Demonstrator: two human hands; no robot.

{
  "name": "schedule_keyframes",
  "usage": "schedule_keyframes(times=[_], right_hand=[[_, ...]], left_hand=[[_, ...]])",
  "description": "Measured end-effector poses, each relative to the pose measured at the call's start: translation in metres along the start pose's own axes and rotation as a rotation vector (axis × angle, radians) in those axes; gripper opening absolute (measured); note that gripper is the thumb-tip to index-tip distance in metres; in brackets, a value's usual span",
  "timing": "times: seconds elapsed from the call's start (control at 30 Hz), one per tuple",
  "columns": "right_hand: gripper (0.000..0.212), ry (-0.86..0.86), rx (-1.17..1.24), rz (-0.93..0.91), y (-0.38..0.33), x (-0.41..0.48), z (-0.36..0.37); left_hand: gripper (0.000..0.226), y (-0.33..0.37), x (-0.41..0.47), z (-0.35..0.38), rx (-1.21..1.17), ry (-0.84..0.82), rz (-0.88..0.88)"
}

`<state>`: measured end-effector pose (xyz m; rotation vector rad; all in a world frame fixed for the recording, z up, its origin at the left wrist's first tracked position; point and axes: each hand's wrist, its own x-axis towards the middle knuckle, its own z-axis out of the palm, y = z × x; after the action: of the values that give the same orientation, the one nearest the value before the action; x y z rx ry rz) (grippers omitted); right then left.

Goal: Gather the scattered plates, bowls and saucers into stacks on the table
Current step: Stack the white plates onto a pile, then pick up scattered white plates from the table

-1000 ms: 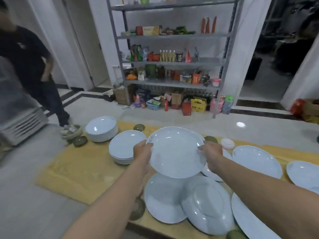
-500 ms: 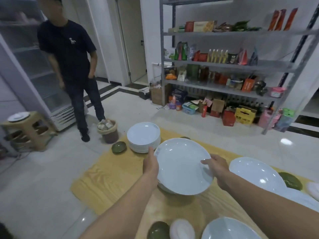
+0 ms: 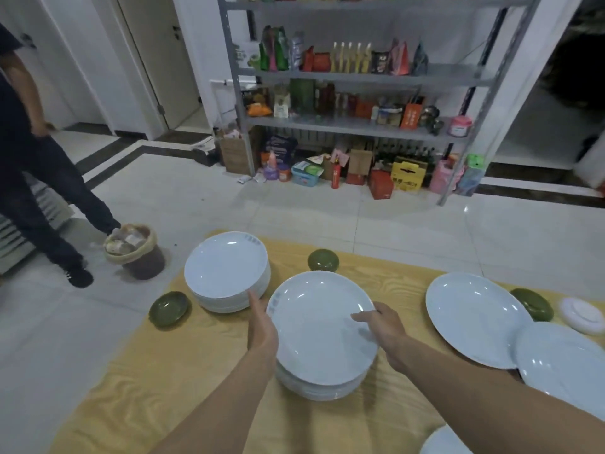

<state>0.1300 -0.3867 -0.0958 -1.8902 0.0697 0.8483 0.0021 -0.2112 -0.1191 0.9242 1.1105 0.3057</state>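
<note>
Okay, both hands are on one white top plate (image 3: 319, 322), over the near stack (image 3: 314, 386) of white plates at the middle of the yellow wood-grain table (image 3: 157, 375). The left hand (image 3: 262, 329) grasps the plate's left rim, thumb up along the edge and fingers hidden underneath. The right hand (image 3: 383, 327) grasps the right rim, with one digit laid over the plate's upper face and the rest curled at the edge. The top plate sits slightly off-centre on the stack, shifted toward the far side. I cannot tell whether it rests fully on the stack or is a touch lifted.

A second stack (image 3: 226, 273) of white plates stands just beside it, far left, close to the left thumb. A large plate (image 3: 474, 319) lies single to the right, and its near edge overlaps another plate (image 3: 563, 362). A plate edge (image 3: 442, 444) shows at the bottom of the view.

There are three green bowls: one (image 3: 168, 309) at the table's left edge, one (image 3: 323, 260) at the far edge, and one (image 3: 532, 304) behind the large plate. A pale saucer (image 3: 582, 314) lies upside down beside that last bowl.

Off the table, a bystander (image 3: 32, 178) in dark clothes is at the left, a lined bin (image 3: 136, 253) stands on the floor, and a metal shelf rack (image 3: 360, 126) of goods is behind.
</note>
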Motion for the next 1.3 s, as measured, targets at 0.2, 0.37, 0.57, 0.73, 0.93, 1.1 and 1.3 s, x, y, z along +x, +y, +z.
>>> schedule_keyframes(times=[0.2,0.37,0.57,0.73,0.93,1.1,1.3], right_hand=[[0.049,0.037,-0.070,0.029,0.012,0.007,0.011],[0.062,0.014,-0.238,-0.012,0.005,-0.003,0.002],[0.077,0.125,-1.158,-0.268,0.003,-0.047,-0.057],[0.078,0.299,-1.335,-0.226,0.007,-0.113,-0.141],[0.078,0.539,-1.263,-0.058,0.050,-0.202,-0.267],[0.079,0.627,-1.176,0.121,0.120,-0.280,-0.376],[0.076,0.673,-1.120,0.212,0.203,-0.337,-0.487]], left_hand=[[0.118,-0.013,0.012,-0.011,0.163,0.070,-0.061],[0.056,0.010,-0.016,0.000,0.715,0.053,0.172],[0.060,0.028,-0.052,0.050,1.587,-0.153,0.688],[0.057,0.027,-0.120,0.130,1.819,-0.393,0.972],[0.053,-0.018,-0.227,0.235,1.811,-0.577,1.253],[0.049,-0.101,-0.322,0.310,1.740,-0.776,1.346],[0.050,-0.205,-0.421,0.391,1.734,-0.865,1.451]])
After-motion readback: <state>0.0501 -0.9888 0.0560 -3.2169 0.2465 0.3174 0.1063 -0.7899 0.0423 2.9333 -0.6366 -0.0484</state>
